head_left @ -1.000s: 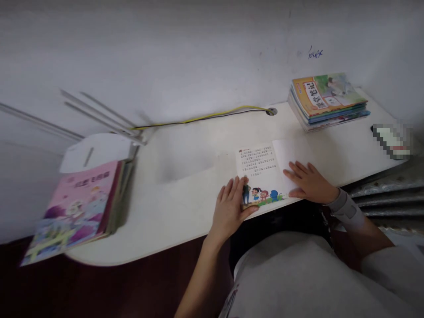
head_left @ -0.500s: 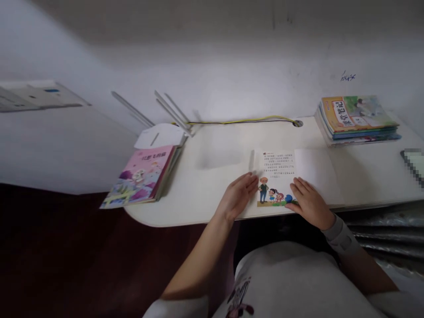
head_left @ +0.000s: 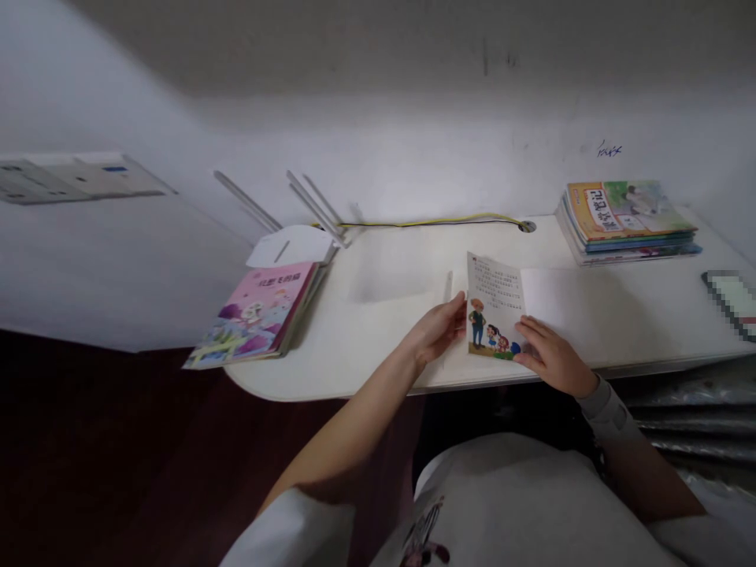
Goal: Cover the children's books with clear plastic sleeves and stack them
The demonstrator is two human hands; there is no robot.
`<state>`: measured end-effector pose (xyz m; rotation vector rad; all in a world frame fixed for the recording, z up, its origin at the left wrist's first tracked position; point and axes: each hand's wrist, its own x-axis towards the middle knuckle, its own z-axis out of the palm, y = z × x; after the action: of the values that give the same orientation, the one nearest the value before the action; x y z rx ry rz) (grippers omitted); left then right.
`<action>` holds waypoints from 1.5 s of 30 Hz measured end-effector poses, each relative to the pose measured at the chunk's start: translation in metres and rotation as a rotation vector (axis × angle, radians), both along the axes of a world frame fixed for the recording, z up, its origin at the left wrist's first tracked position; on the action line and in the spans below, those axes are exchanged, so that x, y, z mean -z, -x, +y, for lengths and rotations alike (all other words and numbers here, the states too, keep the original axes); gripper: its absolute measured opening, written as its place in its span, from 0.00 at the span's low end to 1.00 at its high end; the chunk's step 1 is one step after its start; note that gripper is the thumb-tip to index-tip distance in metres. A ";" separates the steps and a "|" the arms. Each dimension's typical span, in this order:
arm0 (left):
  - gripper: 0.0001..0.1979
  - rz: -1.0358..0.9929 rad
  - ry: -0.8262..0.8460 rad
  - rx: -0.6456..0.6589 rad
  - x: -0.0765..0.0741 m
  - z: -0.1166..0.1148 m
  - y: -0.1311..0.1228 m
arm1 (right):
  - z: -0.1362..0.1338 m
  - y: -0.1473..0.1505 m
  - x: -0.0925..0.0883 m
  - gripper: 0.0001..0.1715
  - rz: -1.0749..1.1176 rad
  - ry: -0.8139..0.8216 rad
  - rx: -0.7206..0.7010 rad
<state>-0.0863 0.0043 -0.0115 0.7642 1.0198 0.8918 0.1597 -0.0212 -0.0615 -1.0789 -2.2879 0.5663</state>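
An open picture book [head_left: 502, 287] lies at the table's front edge. Its left page, with printed text and cartoon figures, is tilted up at the left side, while the blank right page [head_left: 555, 291] lies flat and pale. My left hand [head_left: 440, 327] has curled fingers at the raised page's left edge; the fingertips are partly hidden behind it. My right hand [head_left: 552, 354] rests near the book's middle with fingers stretched out over the lower right corner of the illustrated page.
At left, a pink-covered book [head_left: 260, 307] tops a stack beside a white router [head_left: 292, 246] with antennas. Another stack of books [head_left: 626, 216] sits back right. A blurred-out phone-like object [head_left: 735, 303] lies at far right. A yellow cable [head_left: 437, 220] runs along the wall.
The book's left page has risen from flat to tilted, its left edge moving up and rightward. My left hand has turned, with its fingers now at that edge. My right hand has barely moved.
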 end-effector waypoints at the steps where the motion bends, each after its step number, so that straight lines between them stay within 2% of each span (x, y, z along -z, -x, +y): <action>1: 0.26 0.083 -0.091 0.002 -0.004 -0.002 -0.009 | 0.003 -0.003 -0.003 0.34 0.076 0.086 -0.023; 3: 0.32 0.267 -0.312 0.063 -0.013 -0.008 -0.030 | 0.009 -0.010 -0.011 0.37 0.254 0.257 -0.059; 5: 0.34 0.459 -0.586 0.216 -0.020 -0.015 -0.053 | 0.017 -0.023 -0.023 0.41 0.432 0.379 -0.050; 8: 0.32 0.802 -0.868 0.481 -0.021 -0.022 -0.082 | 0.029 -0.054 -0.041 0.43 0.662 0.469 0.104; 11: 0.33 1.102 -0.876 0.569 -0.009 -0.025 -0.091 | 0.035 -0.089 -0.040 0.40 0.633 0.496 0.359; 13: 0.38 1.217 -0.838 0.568 0.003 -0.025 -0.088 | 0.035 -0.105 -0.026 0.41 0.481 0.463 0.470; 16: 0.42 1.279 -0.835 0.614 0.021 -0.026 -0.080 | 0.031 -0.110 -0.003 0.42 0.224 0.331 0.544; 18: 0.40 1.311 -0.851 0.635 0.031 -0.027 -0.077 | 0.027 -0.104 0.005 0.41 0.112 0.258 0.548; 20: 0.38 1.346 -0.881 0.613 0.039 -0.030 -0.077 | 0.023 -0.095 0.003 0.39 0.074 0.208 0.519; 24: 0.37 1.368 -0.945 0.549 0.048 -0.032 -0.079 | 0.017 -0.083 -0.012 0.39 0.053 0.139 0.479; 29: 0.36 1.369 -0.943 0.548 0.049 -0.032 -0.078 | 0.013 -0.080 -0.031 0.41 0.090 0.157 0.487; 33: 0.36 1.355 -0.939 0.537 0.049 -0.033 -0.079 | 0.020 -0.066 -0.050 0.36 0.348 0.189 0.290; 35: 0.37 1.345 -0.935 0.532 0.048 -0.034 -0.080 | 0.030 -0.051 -0.059 0.37 0.391 0.172 0.166; 38: 0.36 1.296 -0.949 0.541 0.045 -0.035 -0.077 | 0.044 -0.021 -0.064 0.39 0.274 0.106 0.017; 41: 0.32 1.268 -0.945 0.497 0.045 -0.034 -0.061 | 0.048 0.010 -0.058 0.38 0.102 -0.005 -0.090; 45: 0.29 1.374 -0.777 0.290 0.053 -0.031 -0.027 | 0.037 0.043 -0.040 0.36 -0.263 -0.105 -0.020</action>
<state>-0.0592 -0.0262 -0.0647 2.2915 1.6533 0.3879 0.1168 0.0160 -0.0215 -1.1375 -2.5244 0.3228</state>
